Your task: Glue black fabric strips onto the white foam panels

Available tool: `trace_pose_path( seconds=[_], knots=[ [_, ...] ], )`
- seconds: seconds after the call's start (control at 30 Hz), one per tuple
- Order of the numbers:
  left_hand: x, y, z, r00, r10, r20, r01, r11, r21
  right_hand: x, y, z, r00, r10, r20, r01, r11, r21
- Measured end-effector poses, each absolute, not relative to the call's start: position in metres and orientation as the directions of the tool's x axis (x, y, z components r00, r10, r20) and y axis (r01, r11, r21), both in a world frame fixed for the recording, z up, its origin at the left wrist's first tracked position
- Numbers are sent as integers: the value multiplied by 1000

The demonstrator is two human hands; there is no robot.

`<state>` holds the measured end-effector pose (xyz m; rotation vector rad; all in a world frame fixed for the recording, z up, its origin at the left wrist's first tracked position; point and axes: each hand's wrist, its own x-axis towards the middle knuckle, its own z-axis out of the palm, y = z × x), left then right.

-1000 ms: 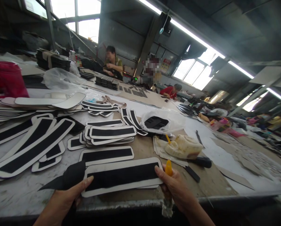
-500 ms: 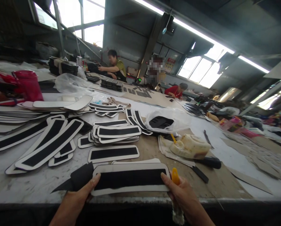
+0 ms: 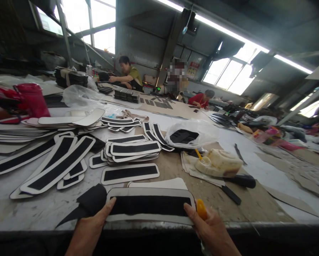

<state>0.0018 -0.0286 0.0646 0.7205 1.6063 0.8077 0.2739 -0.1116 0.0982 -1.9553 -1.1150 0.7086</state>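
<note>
A white rounded panel with a black strip along its middle (image 3: 150, 206) lies level between my hands at the table's front edge. My left hand (image 3: 94, 222) pinches its left end, thumb on top. My right hand (image 3: 211, 225) grips the right end the same way, and a yellow handle (image 3: 201, 209) sticks up from that hand; the rest of this tool is mostly hidden. Beside my left hand sits a roll of black material (image 3: 92, 199). Just behind the held panel is a plain white piece (image 3: 159, 184), partly covered by it. A similar black-striped panel (image 3: 130, 173) lies farther back.
Stacked striped panels (image 3: 134, 148) and longer striped pieces (image 3: 60, 165) spread over the left side. At right stand a glue-stained container (image 3: 222, 161) and a black-handled tool (image 3: 242, 180). Behind lies a plastic bag of black pieces (image 3: 193, 135). Co-workers sit at the far tables.
The view has shifted slightly. Both hands still hold the panel, which sits marginally lower in view, and more of the plain white piece shows behind it.
</note>
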Motion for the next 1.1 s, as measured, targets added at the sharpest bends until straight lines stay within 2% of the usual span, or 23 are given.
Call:
trace_pose_path(
  seconds=[0.1,0.17,0.43,0.6,0.73,0.9,1.0,1.1],
  knots=[
    [8,-29,62,-129,762,-634,-192,608,770,273,-114,100,450,890,-67,519,-322,-792],
    [10,-29,58,-163,768,-619,-245,576,780,272,-114,99,433,900,-58,534,-308,-788],
    [16,-30,46,-342,804,-487,-176,454,873,269,-116,91,435,899,-50,467,-273,-841],
    [14,-27,36,-306,769,-562,-231,513,827,268,-119,86,422,904,-65,453,-273,-849],
    [11,-26,32,-252,788,-561,-239,511,825,266,-120,83,430,880,-200,298,-348,-889],
    [15,-22,58,-98,704,-703,-422,610,670,263,-114,89,402,824,-398,44,-452,-891],
    [17,-18,70,-34,622,-782,-483,675,558,264,-111,89,366,828,-425,-10,-453,-892],
    [14,-12,72,12,587,-810,-486,711,508,266,-108,84,328,830,-451,-24,-471,-882]
  ],
)
